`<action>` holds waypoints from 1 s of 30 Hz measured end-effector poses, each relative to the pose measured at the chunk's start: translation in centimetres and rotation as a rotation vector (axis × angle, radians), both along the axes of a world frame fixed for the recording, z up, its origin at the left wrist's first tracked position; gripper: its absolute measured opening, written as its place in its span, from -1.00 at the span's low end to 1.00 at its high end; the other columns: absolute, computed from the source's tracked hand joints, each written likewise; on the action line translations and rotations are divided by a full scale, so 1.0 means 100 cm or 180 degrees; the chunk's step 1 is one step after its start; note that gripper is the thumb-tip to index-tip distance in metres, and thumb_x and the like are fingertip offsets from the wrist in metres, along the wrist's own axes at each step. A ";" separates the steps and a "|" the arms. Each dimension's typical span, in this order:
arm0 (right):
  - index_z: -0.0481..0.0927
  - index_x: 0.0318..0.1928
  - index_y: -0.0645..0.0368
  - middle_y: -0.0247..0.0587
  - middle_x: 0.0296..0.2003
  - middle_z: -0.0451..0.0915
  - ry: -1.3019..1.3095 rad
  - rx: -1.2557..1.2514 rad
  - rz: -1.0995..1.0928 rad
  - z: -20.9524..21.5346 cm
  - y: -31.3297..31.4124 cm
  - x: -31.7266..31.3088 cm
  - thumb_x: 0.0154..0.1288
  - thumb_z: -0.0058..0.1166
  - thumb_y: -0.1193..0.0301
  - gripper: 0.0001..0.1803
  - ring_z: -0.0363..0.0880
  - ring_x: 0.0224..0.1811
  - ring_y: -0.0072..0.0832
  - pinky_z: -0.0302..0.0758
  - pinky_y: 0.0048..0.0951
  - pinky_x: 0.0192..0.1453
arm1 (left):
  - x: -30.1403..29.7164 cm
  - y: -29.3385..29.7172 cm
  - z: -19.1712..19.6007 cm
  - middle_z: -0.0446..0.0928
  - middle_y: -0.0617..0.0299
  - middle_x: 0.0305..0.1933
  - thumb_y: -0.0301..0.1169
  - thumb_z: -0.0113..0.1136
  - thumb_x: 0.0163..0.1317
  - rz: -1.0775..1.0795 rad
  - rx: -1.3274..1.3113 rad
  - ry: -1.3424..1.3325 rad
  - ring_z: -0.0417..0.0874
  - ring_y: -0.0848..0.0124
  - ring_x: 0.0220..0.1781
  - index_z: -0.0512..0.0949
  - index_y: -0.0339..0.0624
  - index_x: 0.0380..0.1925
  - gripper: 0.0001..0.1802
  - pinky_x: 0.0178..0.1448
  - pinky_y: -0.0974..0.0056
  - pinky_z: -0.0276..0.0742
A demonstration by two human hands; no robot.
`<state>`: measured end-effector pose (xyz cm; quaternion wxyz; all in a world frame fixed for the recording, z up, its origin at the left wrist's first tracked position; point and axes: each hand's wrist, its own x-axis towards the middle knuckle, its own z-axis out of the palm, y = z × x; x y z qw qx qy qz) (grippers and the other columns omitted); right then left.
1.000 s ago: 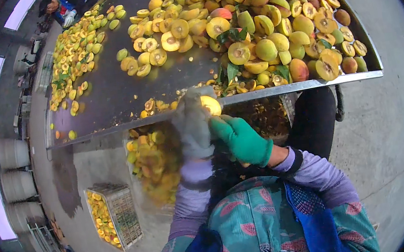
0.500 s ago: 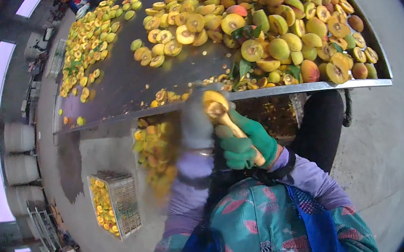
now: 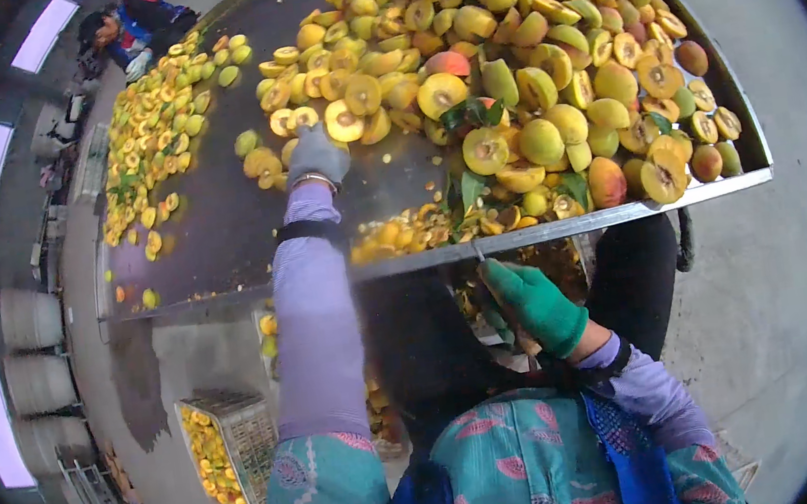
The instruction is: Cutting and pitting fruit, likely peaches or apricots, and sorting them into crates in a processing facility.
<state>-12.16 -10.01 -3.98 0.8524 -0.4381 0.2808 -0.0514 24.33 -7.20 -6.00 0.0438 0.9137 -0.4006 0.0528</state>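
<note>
My left hand, in a grey glove, reaches out over the metal table to the near left edge of a heap of halved yellow peaches. Its fingertips are at a peach half; the fingers are partly hidden, so I cannot tell whether they grip it. My right hand, in a green glove, stays by the table's near edge, closed around a pitting tool. The tool's thin metal tip points up at the rim, and most of its wooden handle is hidden in the glove.
Small peach scraps lie along the raised metal rim. Another peach pile covers the table's left side, where a person works at the far corner. A crate of peaches stands on the floor at left; more fruit sits below the table.
My left hand has moved away from the tool, forward and left to the heap. The peach half at the tool's end is gone from there. My right hand has shifted slightly right, still holding the tool.
</note>
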 end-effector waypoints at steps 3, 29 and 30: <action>0.43 -0.30 0.23 -0.01 -0.58 0.49 -0.0163 -0.1753 -0.0218 -0.006 -0.008 0.008 0.34 -0.14 0.15 -0.65 0.50 -0.60 -0.26 0.35 -0.27 -0.54 | -0.047 0.013 0.026 0.56 -0.07 -0.24 -0.32 0.21 -0.04 -0.0235 -0.0098 0.1235 0.60 0.14 -0.25 0.50 -0.17 -0.06 -0.54 -0.12 0.14 0.51; 0.36 -0.25 0.22 0.17 -0.62 0.49 -0.0023 -0.3480 -0.0393 0.016 0.031 0.018 0.35 -0.20 0.13 -0.64 0.49 -0.55 0.11 0.36 0.06 -0.52 | -0.235 0.076 0.059 0.51 0.03 -0.25 -0.42 0.04 0.21 -0.1104 -0.2533 0.0389 0.55 0.14 -0.25 0.44 -0.24 -0.07 -0.71 -0.14 0.17 0.48; 0.36 -0.26 0.22 0.17 -0.62 0.49 -0.0012 -0.3402 -0.0377 0.017 0.033 0.016 0.35 -0.20 0.13 -0.64 0.49 -0.55 0.11 0.36 0.06 -0.52 | -0.234 0.078 0.057 0.51 0.03 -0.27 -0.41 0.05 0.20 -0.1206 -0.2437 0.0174 0.54 0.12 -0.26 0.45 -0.24 -0.08 -0.71 -0.15 0.17 0.47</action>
